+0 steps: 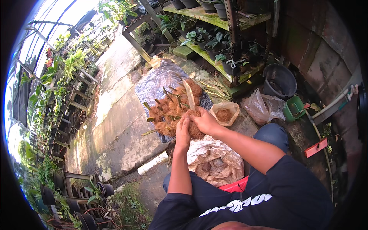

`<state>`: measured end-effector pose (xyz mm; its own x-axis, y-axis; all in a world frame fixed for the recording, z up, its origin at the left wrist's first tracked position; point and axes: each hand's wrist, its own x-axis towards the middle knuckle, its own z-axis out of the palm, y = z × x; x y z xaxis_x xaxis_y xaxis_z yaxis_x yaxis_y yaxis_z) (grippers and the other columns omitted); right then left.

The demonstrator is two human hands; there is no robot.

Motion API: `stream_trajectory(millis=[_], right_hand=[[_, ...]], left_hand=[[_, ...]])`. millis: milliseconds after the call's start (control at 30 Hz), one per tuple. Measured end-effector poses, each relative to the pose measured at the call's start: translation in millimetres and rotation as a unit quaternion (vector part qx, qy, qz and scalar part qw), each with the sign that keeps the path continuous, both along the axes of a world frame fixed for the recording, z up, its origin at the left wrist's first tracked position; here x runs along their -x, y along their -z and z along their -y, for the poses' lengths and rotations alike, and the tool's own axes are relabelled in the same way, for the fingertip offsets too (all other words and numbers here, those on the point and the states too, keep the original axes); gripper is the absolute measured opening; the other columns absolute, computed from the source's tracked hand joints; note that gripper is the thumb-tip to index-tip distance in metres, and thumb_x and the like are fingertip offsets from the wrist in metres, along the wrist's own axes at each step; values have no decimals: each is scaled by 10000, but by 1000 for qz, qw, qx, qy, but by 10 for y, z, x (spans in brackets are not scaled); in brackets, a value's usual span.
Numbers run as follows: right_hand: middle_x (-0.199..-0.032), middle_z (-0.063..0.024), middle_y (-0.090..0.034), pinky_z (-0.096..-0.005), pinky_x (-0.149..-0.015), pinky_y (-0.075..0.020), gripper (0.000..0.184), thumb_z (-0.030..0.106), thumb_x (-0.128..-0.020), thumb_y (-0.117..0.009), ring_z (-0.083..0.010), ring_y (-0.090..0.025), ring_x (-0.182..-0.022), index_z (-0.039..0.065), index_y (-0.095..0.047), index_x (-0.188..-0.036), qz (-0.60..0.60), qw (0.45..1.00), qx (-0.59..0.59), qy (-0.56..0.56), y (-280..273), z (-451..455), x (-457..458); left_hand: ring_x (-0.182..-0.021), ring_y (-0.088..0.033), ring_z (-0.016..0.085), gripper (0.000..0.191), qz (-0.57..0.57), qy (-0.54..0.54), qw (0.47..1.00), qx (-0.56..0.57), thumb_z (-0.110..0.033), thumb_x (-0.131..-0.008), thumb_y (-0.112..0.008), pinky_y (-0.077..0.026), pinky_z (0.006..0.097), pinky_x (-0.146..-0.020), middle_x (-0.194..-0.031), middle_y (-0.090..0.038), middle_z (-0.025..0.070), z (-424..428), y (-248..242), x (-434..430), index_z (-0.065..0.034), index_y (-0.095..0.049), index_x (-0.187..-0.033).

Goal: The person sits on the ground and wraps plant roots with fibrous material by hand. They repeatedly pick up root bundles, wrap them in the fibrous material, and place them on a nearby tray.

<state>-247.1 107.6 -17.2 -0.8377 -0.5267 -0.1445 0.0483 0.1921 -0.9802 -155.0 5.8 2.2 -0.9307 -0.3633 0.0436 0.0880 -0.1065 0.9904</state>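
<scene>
In front of me, both hands are closed around a ball of brown coir-like fibre (196, 132). My left hand (183, 129) presses its near left side, and my right hand (204, 120) wraps it from the right, fingers meeting at the top. A long pale strip, perhaps a stem piece (189, 93), rises just beyond my fingers; its lower end is hidden. Past my hands, several similar fibre balls (165, 129) with cut green stems (167, 94) poking out lie grouped on a crinkled plastic sheet (146, 83).
An open bag of loose fibre (224, 113) stands right of my hands. A crumpled pale sack (215, 155) sits between my legs, with a white pipe (152, 163) to its left. Farther right are a clear plastic bag (266, 106), green container (293, 107) and black bucket (279, 82). Plant shelves (207, 56) rise behind.
</scene>
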Motion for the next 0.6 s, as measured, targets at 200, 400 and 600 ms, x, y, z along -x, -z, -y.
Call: stream_trajectory(millis=[200, 400, 600], right_hand=[[-1400, -315, -600, -433, -1098, -467, 753, 445, -1017, -626, -381, -606, -1320, -16, -336, -1537, 23, 997, 48, -60, 42, -55, 33], [-1436, -218, -535, -390, -1109, -417, 771, 622, -1039, -571, -246, -518, -1350, 65, -341, -1520, 116, 974, 182, -66, -96, -39, -74], [-1648, -106, -346, -372, -1268, -193, 850, 650, -1061, -499, -201, -260, -1545, 88, -258, -1652, 206, 940, 242, -126, -170, -54, -322]], left_hand=[[-1221, -624, 198, 445, -65, -110, 987, 95, -182, -1082, -602, -473, 343, -1073, -1320, -686, 171, -192, -49, 14, 87, -579, -1435], [-1091, -666, 168, 313, -125, -167, 961, 184, -133, -1069, -630, -516, 333, -990, -1163, -748, 143, -152, -156, 20, 78, -706, -1287], [-950, -678, 147, 280, -28, -248, 953, 172, -145, -1066, -623, -535, 323, -907, -1030, -775, 112, 134, 29, 42, 79, -741, -1187]])
